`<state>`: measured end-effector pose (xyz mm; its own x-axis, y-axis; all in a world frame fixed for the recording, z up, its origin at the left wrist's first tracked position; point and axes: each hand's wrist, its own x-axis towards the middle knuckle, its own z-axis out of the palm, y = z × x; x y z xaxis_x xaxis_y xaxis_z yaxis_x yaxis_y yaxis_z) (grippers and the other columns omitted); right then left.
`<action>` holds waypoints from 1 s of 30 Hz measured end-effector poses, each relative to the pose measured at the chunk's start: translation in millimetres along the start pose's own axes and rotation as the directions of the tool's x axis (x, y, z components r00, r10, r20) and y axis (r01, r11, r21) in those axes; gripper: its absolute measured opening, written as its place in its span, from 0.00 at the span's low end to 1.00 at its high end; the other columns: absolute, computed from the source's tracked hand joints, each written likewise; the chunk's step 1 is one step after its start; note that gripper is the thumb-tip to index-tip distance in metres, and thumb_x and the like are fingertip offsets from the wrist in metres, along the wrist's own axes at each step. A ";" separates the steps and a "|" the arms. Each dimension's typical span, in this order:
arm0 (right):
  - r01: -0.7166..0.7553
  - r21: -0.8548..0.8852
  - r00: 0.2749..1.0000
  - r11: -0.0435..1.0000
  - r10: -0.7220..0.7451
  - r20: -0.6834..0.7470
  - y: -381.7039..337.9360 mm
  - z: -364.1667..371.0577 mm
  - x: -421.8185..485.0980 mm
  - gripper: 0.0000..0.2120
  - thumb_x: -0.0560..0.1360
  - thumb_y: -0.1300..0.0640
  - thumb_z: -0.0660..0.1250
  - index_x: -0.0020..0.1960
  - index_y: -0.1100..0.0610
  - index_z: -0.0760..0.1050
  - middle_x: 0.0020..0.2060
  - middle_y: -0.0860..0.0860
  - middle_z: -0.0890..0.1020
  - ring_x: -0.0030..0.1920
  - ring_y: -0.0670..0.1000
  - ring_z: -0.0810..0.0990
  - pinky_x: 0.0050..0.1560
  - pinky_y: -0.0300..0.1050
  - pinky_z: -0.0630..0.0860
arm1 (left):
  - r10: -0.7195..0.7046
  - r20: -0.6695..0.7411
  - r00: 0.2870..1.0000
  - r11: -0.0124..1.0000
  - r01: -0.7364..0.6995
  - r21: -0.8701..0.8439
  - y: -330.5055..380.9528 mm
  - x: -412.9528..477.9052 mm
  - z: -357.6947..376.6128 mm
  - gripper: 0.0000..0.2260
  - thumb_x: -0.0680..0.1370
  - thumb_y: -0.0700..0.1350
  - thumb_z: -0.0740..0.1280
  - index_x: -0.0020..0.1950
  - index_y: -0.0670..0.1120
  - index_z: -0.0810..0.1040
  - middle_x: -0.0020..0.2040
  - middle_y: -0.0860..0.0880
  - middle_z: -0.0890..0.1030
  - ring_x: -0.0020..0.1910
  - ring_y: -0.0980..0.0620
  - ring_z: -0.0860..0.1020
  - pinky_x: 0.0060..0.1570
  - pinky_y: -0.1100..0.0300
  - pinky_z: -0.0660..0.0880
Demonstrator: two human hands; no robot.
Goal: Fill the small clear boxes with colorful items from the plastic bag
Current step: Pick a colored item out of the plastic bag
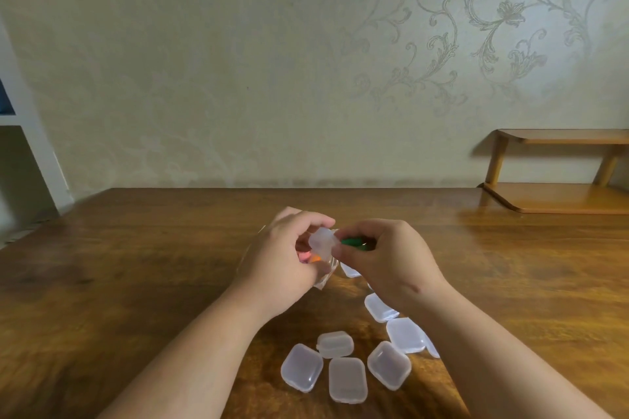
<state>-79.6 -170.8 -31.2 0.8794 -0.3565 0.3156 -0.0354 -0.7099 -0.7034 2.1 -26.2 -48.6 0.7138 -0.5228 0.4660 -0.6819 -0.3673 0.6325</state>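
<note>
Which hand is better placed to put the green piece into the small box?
Right. The right hand pinches the green piece close beside the small box, which the left hand grips.

Table (136,265): dark brown wood, glossy.
Clear boxes (347,380): several, lids closed, clustered at 6 o'clock, trailing towards the centre.
Plastic bag (322,280): centre, crinkled, mostly hidden.
Wooden rack (561,199): two-tier, far corner, 2 o'clock.

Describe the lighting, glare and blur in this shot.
Head view: dim light, brighter patch on the wallpaper; glare on the table by the wooden shelf; wide lens bends the table's left edge; left hand, right hand, clear box and green item look soft.
</note>
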 end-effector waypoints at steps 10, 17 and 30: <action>-0.157 0.112 0.987 0.981 0.151 0.056 1.9 -3.0 3.1 0.07 0.79 0.51 0.65 0.53 0.48 0.81 0.40 0.44 0.82 0.38 0.45 0.78 0.36 0.36 0.77 | -0.056 -0.058 0.997 0.984 0.045 -0.170 3.3 0.6 -4.6 0.07 0.77 0.43 0.71 0.49 0.56 0.78 0.56 0.62 0.75 0.56 0.58 0.78 0.42 0.72 0.77; -0.332 0.308 0.935 0.892 0.269 0.230 -5.4 -3.1 -2.9 0.10 0.77 0.47 0.68 0.48 0.52 0.83 0.31 0.49 0.78 0.33 0.47 0.72 0.34 0.38 0.72 | -0.037 -0.044 0.998 0.970 0.025 -0.240 -1.9 0.4 -2.1 0.12 0.73 0.39 0.74 0.49 0.54 0.79 0.57 0.58 0.76 0.59 0.53 0.79 0.52 0.60 0.81; -0.362 0.344 0.929 0.866 0.307 0.206 -8.8 3.3 -2.5 0.06 0.76 0.49 0.69 0.50 0.50 0.83 0.35 0.50 0.81 0.34 0.48 0.72 0.34 0.40 0.72 | -0.060 -0.032 0.998 0.997 0.058 -0.059 -2.1 -0.5 0.3 0.14 0.72 0.44 0.76 0.53 0.57 0.77 0.52 0.57 0.82 0.50 0.56 0.82 0.46 0.55 0.84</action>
<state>-79.9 -161.6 -27.9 0.9042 -0.4237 -0.0538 -0.1856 -0.2765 -0.9429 3.1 -25.4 -50.3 0.7581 -0.4752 0.4465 -0.6286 -0.3507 0.6942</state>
